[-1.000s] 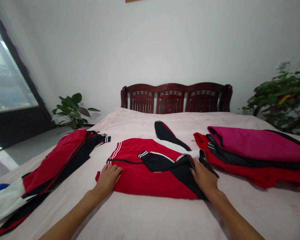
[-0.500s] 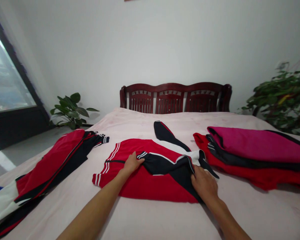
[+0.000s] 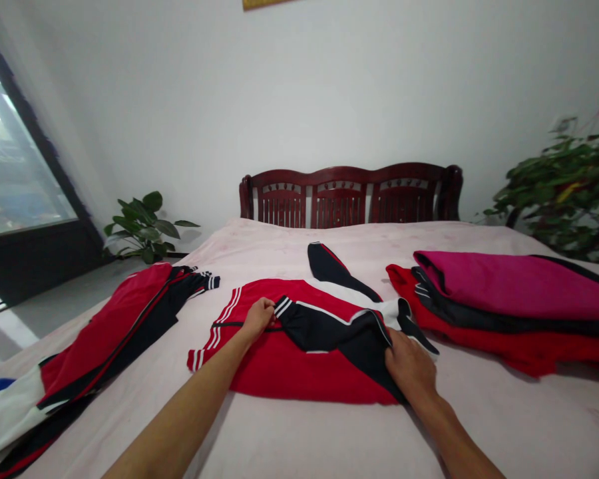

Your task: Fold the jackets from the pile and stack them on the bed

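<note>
A red, navy and white track jacket (image 3: 289, 372) lies on the pink bed sheet in front of me. One navy sleeve is folded across its front, and the other stretches away toward the headboard. My left hand (image 3: 259, 318) pinches the striped cuff of the folded sleeve, just above the red body. Near the collar, my right hand (image 3: 410, 362) grips the jacket's navy shoulder; its fingertips are partly hidden by the cloth.
To the left lies another red, navy and white tracksuit garment (image 3: 114, 332). A stack of folded clothes with a magenta piece (image 3: 519, 286) on top sits at right. Beyond are a dark wooden headboard (image 3: 339, 196) and leafy plants (image 3: 147, 226) at the sides.
My left hand has drawn the sleeve cuff slightly up and to the left, straightening the folded sleeve. My right hand stays at the shoulder. The view has shifted a little.
</note>
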`<control>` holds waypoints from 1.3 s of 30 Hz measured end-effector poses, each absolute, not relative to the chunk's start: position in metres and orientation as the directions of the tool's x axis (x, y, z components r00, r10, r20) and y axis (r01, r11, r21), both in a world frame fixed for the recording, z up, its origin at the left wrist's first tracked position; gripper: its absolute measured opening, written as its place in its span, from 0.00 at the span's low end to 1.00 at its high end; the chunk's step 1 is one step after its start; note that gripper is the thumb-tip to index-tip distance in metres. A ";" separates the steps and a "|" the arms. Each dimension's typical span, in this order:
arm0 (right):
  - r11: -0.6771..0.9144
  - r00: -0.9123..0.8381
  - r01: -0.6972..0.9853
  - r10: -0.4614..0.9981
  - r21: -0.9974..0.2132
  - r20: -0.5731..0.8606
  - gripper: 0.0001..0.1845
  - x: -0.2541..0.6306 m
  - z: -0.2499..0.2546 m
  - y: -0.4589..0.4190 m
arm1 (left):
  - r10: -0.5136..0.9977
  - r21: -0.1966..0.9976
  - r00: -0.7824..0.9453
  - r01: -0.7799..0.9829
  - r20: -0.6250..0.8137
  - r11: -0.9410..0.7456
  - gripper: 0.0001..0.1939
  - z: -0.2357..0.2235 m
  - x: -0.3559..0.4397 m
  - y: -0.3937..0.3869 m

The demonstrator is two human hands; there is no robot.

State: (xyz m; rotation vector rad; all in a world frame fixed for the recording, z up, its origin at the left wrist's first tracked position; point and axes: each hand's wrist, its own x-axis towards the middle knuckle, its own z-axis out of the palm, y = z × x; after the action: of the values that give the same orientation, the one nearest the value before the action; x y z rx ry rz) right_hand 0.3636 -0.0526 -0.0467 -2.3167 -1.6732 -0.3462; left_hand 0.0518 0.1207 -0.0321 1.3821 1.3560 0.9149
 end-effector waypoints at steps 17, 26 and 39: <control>-0.253 0.271 0.963 0.908 -0.097 0.321 0.22 0.364 -0.051 -0.055 | 0.969 0.969 0.099 -0.079 -0.225 0.233 0.08 -0.032 0.066 0.101; -0.213 0.288 0.933 0.926 -0.290 0.246 0.31 0.369 -0.040 -0.061 | 0.988 0.889 -0.128 -0.438 0.085 -0.133 0.08 0.019 -0.034 0.079; -0.113 0.078 0.990 0.931 0.080 0.357 0.37 0.377 -0.040 -0.119 | 0.988 0.947 0.011 -0.281 -0.157 0.154 0.08 -0.024 -0.110 0.025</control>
State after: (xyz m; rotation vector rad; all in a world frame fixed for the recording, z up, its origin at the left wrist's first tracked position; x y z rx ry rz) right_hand 0.3766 -0.1189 -0.0397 -2.1630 -1.9583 -0.4812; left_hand -0.1100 0.0250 -0.0235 0.8815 1.0767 1.2228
